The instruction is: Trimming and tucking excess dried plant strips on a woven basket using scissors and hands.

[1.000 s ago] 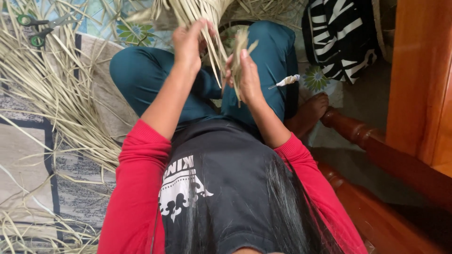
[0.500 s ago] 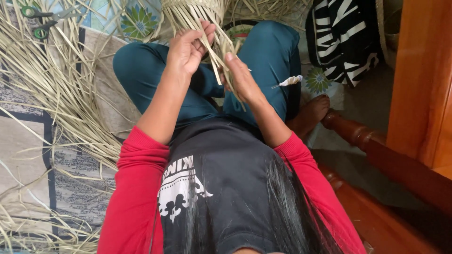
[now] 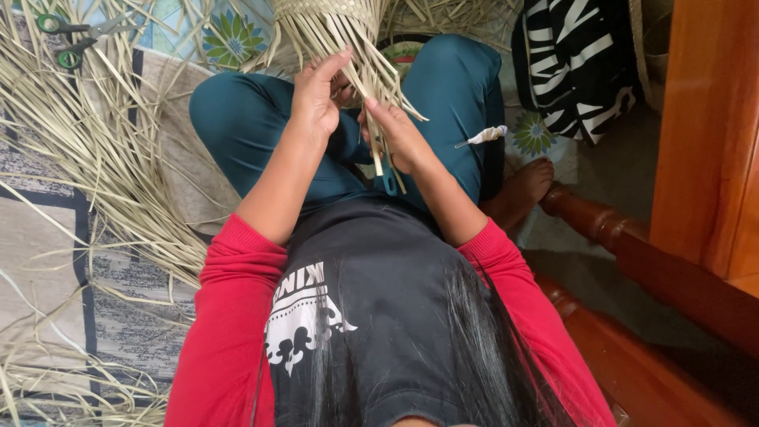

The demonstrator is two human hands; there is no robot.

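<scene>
A partly woven piece of pale palm strips (image 3: 328, 17) hangs over my lap, its loose ends fanning down between my hands. My left hand (image 3: 316, 99) pinches a few of those strips from the left. My right hand (image 3: 395, 138) holds other strips from the right, with some ends running down past its palm. A teal handle of some tool (image 3: 390, 180) shows just below my right hand. I sit cross-legged in teal trousers and red sleeves.
Loose dry strips (image 3: 95, 142) cover the patterned mat at the left. Green-handled scissors (image 3: 67, 35) lie at the top left. A white-wrapped tool (image 3: 482, 137) rests by my right knee. A black-and-white bag (image 3: 577, 59) and wooden furniture (image 3: 696, 142) stand at the right.
The woven piece has come lower toward my lap. My right hand moved from gripping a bunch of strips to holding single strips closer to my left hand.
</scene>
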